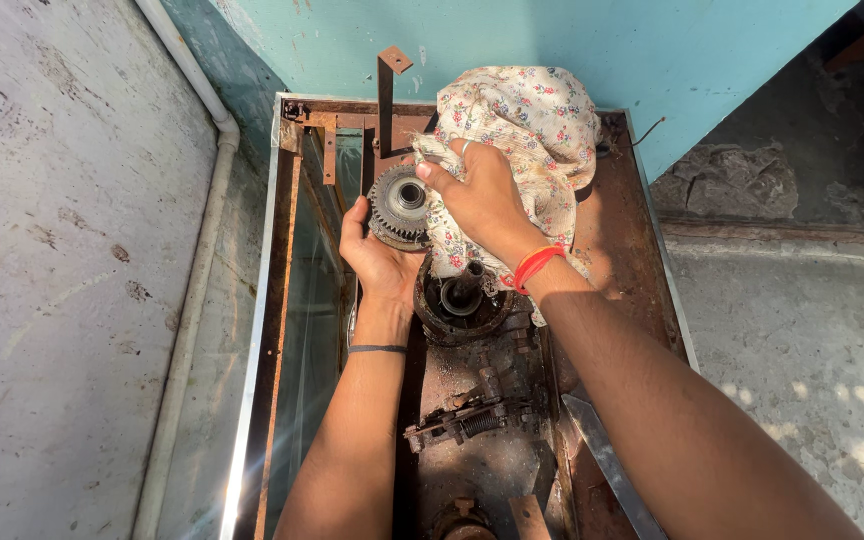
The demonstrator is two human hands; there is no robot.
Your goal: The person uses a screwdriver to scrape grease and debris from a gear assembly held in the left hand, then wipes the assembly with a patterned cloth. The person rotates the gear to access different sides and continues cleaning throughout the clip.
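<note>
Seen from above, the left hand (pixel 377 255) cupped a toothed steel gear (pixel 400 206) over a rusty metal surface (pixel 624 240). The right hand (pixel 480 197) gripped a floral cloth (pixel 532 125) against it; wiping tooth by tooth while steadying the gear would clean best.

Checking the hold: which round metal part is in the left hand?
The toothed gear, cupped by the left hand; the dark round housing lies lower, untouched.
</note>
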